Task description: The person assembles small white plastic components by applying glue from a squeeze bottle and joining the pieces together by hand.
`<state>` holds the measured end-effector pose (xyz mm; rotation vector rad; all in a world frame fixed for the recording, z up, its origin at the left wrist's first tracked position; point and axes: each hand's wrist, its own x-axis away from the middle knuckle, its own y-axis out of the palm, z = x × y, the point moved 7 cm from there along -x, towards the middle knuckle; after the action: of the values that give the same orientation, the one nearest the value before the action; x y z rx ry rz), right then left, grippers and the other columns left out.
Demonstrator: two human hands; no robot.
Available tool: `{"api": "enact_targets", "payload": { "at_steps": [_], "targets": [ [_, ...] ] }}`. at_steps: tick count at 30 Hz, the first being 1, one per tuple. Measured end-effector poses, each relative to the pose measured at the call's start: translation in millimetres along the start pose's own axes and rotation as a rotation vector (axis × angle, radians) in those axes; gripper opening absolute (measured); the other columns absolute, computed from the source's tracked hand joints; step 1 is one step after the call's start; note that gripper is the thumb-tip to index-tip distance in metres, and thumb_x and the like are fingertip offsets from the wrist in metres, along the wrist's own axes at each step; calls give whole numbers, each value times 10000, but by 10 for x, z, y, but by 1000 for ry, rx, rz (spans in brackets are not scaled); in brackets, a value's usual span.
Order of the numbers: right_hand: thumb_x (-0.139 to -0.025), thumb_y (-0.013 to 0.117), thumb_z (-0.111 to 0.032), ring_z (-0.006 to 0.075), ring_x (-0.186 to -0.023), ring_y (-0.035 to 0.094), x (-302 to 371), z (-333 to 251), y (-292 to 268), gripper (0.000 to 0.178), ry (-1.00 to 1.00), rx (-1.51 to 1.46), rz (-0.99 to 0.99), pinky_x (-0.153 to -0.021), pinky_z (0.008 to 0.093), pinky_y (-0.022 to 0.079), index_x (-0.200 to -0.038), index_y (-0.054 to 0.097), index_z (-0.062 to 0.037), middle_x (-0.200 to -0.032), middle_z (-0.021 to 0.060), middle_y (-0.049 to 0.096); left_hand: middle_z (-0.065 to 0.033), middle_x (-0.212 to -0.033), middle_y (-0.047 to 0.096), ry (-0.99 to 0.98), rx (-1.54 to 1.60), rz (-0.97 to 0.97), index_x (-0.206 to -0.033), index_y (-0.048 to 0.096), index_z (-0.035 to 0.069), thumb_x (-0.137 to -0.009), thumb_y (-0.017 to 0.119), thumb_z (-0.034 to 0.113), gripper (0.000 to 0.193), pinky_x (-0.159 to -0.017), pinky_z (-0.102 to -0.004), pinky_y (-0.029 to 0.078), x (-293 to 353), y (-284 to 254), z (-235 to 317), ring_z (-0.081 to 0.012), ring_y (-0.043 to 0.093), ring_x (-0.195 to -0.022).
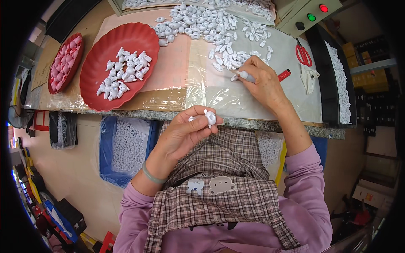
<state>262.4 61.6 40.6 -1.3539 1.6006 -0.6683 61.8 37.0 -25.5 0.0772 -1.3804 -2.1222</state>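
My left hand (185,128) is closed near the table's front edge, with a small white animal figure (210,117) pinched between thumb and fingers. Over the table, to the right, my right hand (263,82) grips a small white squeeze bottle (246,76) with a thin tip. That tip points left, beside a small white piece (235,77); whether they touch I cannot tell. Beyond the right hand lie loose elongated white pieces (230,52), with rounder white pieces (196,31) heaped farther left. A scalloped red tray (90,71) on the left holds several white animal figures (137,65).
A smaller red tray (79,40) of pink pieces stands far left. Red-handled scissors (303,56), a crumpled white cloth (310,78) and a red object (284,75) lie right. A control box with lit buttons (311,17) stands behind. Blue bins (103,147) sit below the table.
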Motion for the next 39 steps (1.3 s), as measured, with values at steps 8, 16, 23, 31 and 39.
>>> {"api": "enact_targets", "payload": {
  "at_steps": [8,16,23,31,39],
  "targets": [
    [-755,668,-49,269,-807,594,-42,-64,69,186,-53,-50,-106,-710,345,465,-938,646,-28,-880,91,582,-167,-1006,630,37,-1,8,-1081,564,-20,-894,606,86,219,-745,-208,546,17,-79,52,-163,631,-845],
    [-762,663,-32,303,-824,601,69,-165,60,230,-28,18,-124,-721,351,476,-986,609,-40,-890,101,590,-167,-1053,639,67,-32,-3,-1196,549,-46,-894,611,86,335,-762,-218,560,43,-115,95,-166,655,-863],
    [-828,652,-40,149,-728,598,258,-186,-19,161,68,-522,50,-607,284,476,-981,609,-18,-833,25,609,-181,-1060,628,65,-89,54,-1185,556,-46,-884,618,87,335,-760,-226,546,32,-23,103,-164,636,-851],
    [-862,633,-43,55,-627,537,669,-553,241,111,456,-1113,-193,-528,179,417,-957,620,13,-759,23,595,-114,-950,659,105,-216,91,-1137,597,-39,-870,642,69,292,-694,-210,546,14,-32,61,-149,654,-794],
    [-821,674,-20,69,-634,558,611,-700,48,87,-10,-571,-21,-567,208,432,-901,645,-7,-785,21,617,-100,-882,654,173,-423,116,-1090,623,-40,-844,658,38,261,-617,-209,527,3,24,86,-132,634,-716]
  ]
}}
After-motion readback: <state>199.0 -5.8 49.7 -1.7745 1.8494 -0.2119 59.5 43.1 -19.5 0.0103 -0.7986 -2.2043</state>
